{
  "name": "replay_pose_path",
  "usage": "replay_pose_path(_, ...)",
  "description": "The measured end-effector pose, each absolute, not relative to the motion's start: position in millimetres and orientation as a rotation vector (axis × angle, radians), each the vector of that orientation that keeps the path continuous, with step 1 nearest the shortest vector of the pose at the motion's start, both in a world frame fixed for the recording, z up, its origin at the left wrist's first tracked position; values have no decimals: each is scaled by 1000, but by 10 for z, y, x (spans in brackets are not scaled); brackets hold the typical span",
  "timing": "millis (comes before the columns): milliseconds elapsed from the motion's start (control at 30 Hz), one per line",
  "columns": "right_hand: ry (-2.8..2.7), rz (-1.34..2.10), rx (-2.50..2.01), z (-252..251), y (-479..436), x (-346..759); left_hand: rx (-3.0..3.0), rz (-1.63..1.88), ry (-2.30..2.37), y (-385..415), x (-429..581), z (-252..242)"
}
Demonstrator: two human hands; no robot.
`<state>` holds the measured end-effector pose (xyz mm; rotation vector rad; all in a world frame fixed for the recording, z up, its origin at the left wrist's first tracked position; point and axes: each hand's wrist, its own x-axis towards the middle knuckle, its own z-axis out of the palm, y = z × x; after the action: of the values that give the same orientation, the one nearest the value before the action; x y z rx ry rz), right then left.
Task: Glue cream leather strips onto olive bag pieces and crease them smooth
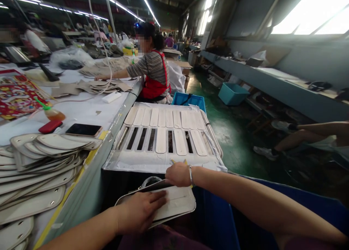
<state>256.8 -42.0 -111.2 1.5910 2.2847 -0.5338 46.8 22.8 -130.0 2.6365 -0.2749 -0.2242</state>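
Observation:
My left hand (139, 210) grips an off-white stitched panel (178, 202) with rounded corners, its fingers lying across the top face. The panel is over my lap, and a darker edge and a second layer show at its far side. My right hand (177, 173) is closed at the panel's far edge. Bits of something yellow (185, 162) show around that hand, but its kind is hidden. Just beyond both hands is a white-covered rack (131, 165) with slots, bearing several pale oblong strips (163, 141) in two rows.
To the left, a worktable (109, 113) carries stacked off-white panels (29, 186) with eyelets, a phone (84, 129), a red case (50, 126) and a green-tipped bottle (53, 113). A co-worker (155, 72) sits ahead. Blue bins (233, 93) stand on the floor; a seated person's legs show right.

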Motion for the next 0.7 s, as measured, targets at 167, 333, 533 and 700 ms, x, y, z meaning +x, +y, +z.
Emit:
replay_pose_path(167, 2446, -321, 1562, -981, -547, 2587, 2569, -258, -219, 169, 557, -1311)
replay_pose_path(333, 2527, -217, 1550, -1024, -605, 2590, 2278, -44, 206, 171, 679, -1236)
replay_pose_path(533, 2499, -263, 1497, -1065, -604, 2523, 1809, -251, 684, 148, 831, -1260)
replay_pose_path(700, 2506, -251, 1479, -1062, -599, 2515, 2082, -75, 694, 47, 805, -1332)
